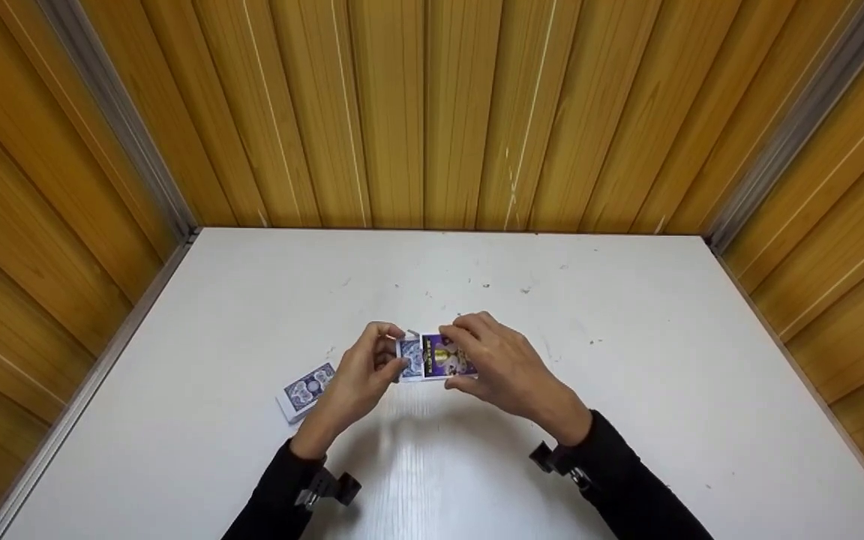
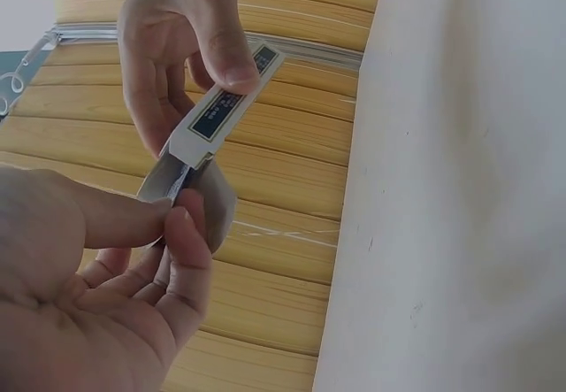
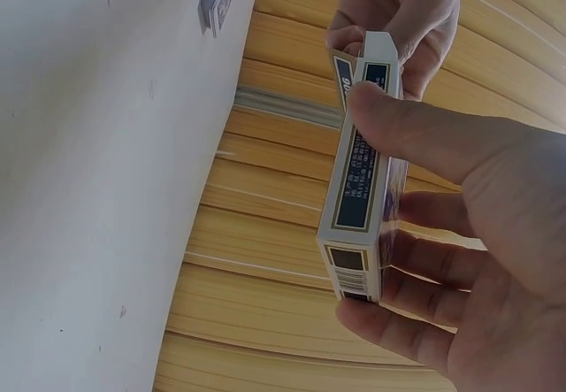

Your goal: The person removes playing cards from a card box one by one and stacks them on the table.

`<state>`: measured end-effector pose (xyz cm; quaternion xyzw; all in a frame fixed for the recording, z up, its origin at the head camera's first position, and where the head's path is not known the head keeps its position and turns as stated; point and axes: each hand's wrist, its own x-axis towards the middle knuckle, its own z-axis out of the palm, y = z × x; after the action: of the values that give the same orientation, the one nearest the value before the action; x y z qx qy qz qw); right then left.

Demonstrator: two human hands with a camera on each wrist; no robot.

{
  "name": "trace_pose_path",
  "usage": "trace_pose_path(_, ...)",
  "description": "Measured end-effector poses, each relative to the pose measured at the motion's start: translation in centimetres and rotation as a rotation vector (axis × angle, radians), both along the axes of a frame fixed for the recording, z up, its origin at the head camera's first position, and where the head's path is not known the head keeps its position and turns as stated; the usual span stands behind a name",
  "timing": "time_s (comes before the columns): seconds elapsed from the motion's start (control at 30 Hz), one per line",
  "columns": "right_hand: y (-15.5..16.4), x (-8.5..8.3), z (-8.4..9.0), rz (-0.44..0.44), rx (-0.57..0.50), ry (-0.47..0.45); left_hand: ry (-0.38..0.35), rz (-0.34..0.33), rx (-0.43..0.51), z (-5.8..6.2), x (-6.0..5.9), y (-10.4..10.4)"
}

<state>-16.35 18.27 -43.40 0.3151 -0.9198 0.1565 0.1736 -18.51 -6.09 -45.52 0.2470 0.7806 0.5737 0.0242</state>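
Note:
My right hand [image 1: 505, 365] grips a playing card box [image 1: 443, 358] above the table, its face purple with a gold figure. Thumb and fingers clasp the box [image 3: 355, 180] along its narrow sides, where dark printed panels and a barcode end show. From the box's opened left end sticks a blue-patterned playing card [image 1: 410, 360]. Left thumb and forefinger pinch at that end, with the left hand [image 1: 359, 373] close to the box's raised flap. How many cards are in this pinch I cannot tell. Beside the left wrist lies a stack of playing cards [image 1: 309, 391], patterned backs up, partly covered by that hand.
The white table [image 1: 627, 322] spreads under both hands, with small dark marks and scuffs toward the back. Yellow wood-look panels [image 1: 432, 112] wall it in at the back and both sides, with grey metal posts [image 1: 132, 120] in the corners.

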Motion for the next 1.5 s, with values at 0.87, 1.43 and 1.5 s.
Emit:
trace_pose_path(0.87, -0.1, -0.2, -0.5, 0.006, 0.023, -0.026, 0.626, 0.074, -0.615, 0.7, 2.0, -0.1)
trace_pose_path(1.43, 1.2, -0.6, 0.1, -0.037, -0.012, 0.011, 0.546, 0.217, -0.658, 2.6, 0.5, -4.2)
trace_pose_path(1.5, 1.4, -0.7, 0.2, -0.042, -0.014, 0.011, 0.453, 0.229, -0.664, 3.2, 0.4, -5.0)
